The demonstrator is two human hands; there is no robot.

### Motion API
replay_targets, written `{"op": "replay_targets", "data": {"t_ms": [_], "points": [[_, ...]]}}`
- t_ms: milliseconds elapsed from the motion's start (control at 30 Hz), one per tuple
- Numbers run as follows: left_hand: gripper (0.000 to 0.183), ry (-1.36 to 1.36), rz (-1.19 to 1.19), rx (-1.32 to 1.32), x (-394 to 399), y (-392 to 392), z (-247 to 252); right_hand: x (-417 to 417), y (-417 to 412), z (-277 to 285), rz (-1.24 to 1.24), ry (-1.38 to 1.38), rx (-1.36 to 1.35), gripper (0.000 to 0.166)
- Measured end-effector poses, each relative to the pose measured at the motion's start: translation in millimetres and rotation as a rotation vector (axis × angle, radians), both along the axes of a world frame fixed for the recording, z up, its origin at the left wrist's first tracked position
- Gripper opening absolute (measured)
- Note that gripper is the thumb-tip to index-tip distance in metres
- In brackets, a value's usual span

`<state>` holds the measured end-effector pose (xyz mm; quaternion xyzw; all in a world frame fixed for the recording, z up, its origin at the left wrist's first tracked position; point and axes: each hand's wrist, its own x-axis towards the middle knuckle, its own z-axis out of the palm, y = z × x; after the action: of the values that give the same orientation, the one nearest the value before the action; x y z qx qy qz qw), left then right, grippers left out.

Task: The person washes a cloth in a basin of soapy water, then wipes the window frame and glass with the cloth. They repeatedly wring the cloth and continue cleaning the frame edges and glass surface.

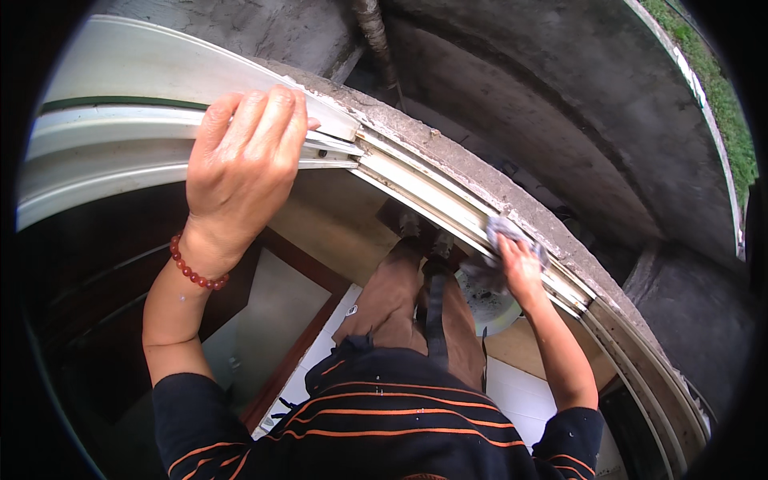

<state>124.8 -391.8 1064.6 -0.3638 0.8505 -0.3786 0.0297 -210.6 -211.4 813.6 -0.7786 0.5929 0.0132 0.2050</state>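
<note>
My left hand (249,156) is wrapped over the edge of a white window frame (150,66), fingers curled around it. A string of red beads circles that wrist. To the right, my right hand (521,267) presses a grey cloth (507,231) onto the white sill track (426,183). Both the cloth and the fingers are blurred. Part of the cloth hangs over the inner side of the track. Below it, a round basin (489,303) of murky water is partly hidden by the cloth and my leg.
A rough concrete ledge (456,144) runs along the track's outer side. Beyond it is a deep drop with concrete walls (540,90), a pipe (375,36) and grass (720,108). Inside, a brown-framed panel (282,300) stands at the lower left.
</note>
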Motion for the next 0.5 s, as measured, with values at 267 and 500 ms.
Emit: {"op": "replay_targets", "data": {"t_ms": [267, 500], "points": [[0.021, 0.041, -0.069, 0.022, 0, -5, -2, 25, -59, 59, -0.6, -0.691, 0.333, 0.029], [0.018, 0.074, -0.094, -0.014, -7, -8, -1, 218, -183, -31, -0.095, -0.701, -0.467, 0.054]]}}
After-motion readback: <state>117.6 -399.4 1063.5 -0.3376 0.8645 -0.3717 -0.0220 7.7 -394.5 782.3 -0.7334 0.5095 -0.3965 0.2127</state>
